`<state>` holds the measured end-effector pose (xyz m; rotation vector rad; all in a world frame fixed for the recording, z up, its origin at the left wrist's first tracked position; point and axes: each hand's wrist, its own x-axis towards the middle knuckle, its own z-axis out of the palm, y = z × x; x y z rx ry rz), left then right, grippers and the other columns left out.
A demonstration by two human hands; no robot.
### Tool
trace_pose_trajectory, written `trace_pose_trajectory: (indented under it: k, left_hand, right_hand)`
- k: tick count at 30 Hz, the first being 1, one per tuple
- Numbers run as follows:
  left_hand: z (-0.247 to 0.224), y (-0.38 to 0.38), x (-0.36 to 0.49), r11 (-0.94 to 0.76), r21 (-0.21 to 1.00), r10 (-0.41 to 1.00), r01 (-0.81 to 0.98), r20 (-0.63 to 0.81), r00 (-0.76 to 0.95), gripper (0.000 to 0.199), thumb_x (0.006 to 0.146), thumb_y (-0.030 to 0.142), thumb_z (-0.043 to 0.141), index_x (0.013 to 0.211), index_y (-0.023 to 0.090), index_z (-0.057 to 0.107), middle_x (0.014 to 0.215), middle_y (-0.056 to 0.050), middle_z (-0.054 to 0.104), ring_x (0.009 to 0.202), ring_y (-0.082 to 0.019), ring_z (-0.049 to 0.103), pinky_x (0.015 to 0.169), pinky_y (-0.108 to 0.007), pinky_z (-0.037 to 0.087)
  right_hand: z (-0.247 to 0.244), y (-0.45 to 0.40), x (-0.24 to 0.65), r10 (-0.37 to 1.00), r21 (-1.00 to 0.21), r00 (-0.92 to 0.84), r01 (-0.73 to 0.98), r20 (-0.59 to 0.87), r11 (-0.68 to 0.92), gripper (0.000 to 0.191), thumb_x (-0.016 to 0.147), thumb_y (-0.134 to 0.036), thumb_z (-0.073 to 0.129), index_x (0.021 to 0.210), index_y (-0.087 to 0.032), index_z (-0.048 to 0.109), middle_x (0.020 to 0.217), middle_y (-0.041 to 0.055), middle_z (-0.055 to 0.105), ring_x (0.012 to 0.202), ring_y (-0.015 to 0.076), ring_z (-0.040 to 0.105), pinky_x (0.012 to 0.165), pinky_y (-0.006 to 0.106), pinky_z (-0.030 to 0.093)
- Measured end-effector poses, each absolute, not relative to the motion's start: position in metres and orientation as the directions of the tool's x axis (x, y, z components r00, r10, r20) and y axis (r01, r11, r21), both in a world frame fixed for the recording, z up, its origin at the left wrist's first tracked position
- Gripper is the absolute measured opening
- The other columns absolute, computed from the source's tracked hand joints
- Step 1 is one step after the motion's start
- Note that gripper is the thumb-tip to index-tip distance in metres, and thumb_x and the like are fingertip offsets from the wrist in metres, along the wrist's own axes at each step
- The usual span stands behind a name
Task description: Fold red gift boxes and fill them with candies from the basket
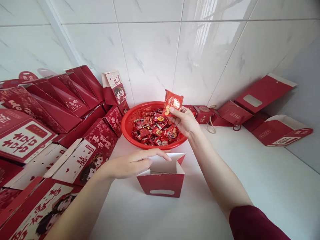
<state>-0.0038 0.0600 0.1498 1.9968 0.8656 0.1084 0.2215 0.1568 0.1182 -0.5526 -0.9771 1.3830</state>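
Between thumb and fingers, my right hand [185, 119] pinches a small red snack packet [173, 101], raised above the far right rim of a red plastic basket [130, 133]. Many small wrapped packets [156, 128] fill the basket. In front of it an open-topped red paper box [160, 181] stands upright on the table, with white inner walls and a pale oval patch on its near side. My left hand [135, 163] is at the box's left rim with fingers stretched across its opening. Whether the fingertips touch the box wall I cannot tell. The box's bottom is hidden.
Many red and white printed gift boxes [75, 140] are packed along the left side. More boxes [235, 113] stand at the back right, some with cord handles [212, 126]. A white tiled wall [150, 56] rises behind the white table [225, 160].
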Motion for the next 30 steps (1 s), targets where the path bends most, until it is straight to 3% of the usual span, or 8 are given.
trace_pose_trajectory:
  k: [4,7,13,19,23,27,30]
  left_hand:
    - [0.151,0.059,-0.002,-0.321,0.782,0.618,0.534,-0.255,0.744,0.041,0.093,0.029,0.035,0.124,0.023,0.060,0.096,-0.001,0.064,0.110,-0.023,0.056,0.095,-0.031,0.045]
    - [0.151,0.058,-0.002,-0.320,0.784,0.627,0.533,-0.246,0.739,0.042,0.093,0.029,0.034,0.124,0.022,0.061,0.094,-0.001,0.064,0.110,-0.022,0.055,0.096,-0.031,0.045]
    - [0.149,0.060,-0.002,-0.357,0.778,0.603,0.516,-0.230,0.764,0.041,0.093,0.029,0.035,0.126,0.024,0.060,0.101,-0.002,0.066,0.111,-0.024,0.056,0.097,-0.033,0.046]
    - [0.149,0.062,-0.003,-0.380,0.774,0.569,0.507,-0.236,0.788,0.045,0.094,0.024,0.034,0.134,0.028,0.055,0.118,-0.002,0.065,0.117,-0.024,0.054,0.098,-0.032,0.045]
    - [0.152,0.060,-0.003,-0.352,0.779,0.568,0.519,-0.264,0.780,0.047,0.094,0.019,0.033,0.136,0.030,0.052,0.134,0.001,0.058,0.119,-0.023,0.053,0.099,-0.030,0.044]
    - [0.149,0.061,-0.001,-0.340,0.789,0.567,0.511,-0.261,0.781,0.050,0.092,0.013,0.032,0.134,0.031,0.053,0.139,0.003,0.054,0.126,-0.021,0.050,0.102,-0.028,0.041]
    - [0.147,0.065,-0.001,-0.375,0.777,0.598,0.506,-0.215,0.772,0.052,0.090,0.010,0.032,0.134,0.029,0.052,0.142,0.003,0.052,0.130,-0.021,0.046,0.105,-0.027,0.039]
  right_hand:
    - [0.118,0.163,0.223,0.994,-0.753,-0.086,-0.658,0.066,-0.007,0.019,0.070,-0.025,0.082,0.085,-0.020,0.071,0.091,-0.0002,0.076,0.087,0.0111,0.071,0.066,0.014,0.057]
    - [0.114,0.165,0.227,0.990,-0.776,-0.106,-0.631,0.089,0.003,0.024,0.070,-0.024,0.082,0.090,-0.020,0.071,0.095,0.0001,0.075,0.089,0.0121,0.071,0.066,0.015,0.057]
    - [0.112,0.162,0.227,0.988,-0.840,-0.119,-0.542,0.100,0.020,0.029,0.063,-0.028,0.087,0.085,-0.019,0.072,0.084,-0.0016,0.074,0.071,0.0089,0.067,0.055,0.014,0.053]
    - [0.115,0.154,0.222,0.957,-0.886,-0.005,-0.380,0.290,0.267,0.028,0.063,-0.033,0.086,0.082,-0.020,0.071,0.088,0.0019,0.075,0.078,0.0172,0.070,0.070,0.028,0.059]
    - [0.121,0.146,0.221,0.897,-0.862,0.066,-0.251,0.438,0.440,0.022,0.067,-0.034,0.085,0.078,-0.020,0.072,0.084,0.0019,0.074,0.075,0.0175,0.069,0.073,0.033,0.060]
    - [0.128,0.136,0.222,0.874,-0.859,0.037,-0.170,0.485,0.484,0.021,0.070,-0.037,0.083,0.075,-0.021,0.070,0.077,0.0004,0.071,0.069,0.0161,0.067,0.071,0.033,0.060]
    - [0.134,0.127,0.222,0.858,-0.846,0.025,-0.156,0.512,0.510,0.022,0.072,-0.039,0.082,0.078,-0.022,0.069,0.081,0.0005,0.071,0.074,0.0175,0.068,0.076,0.034,0.060]
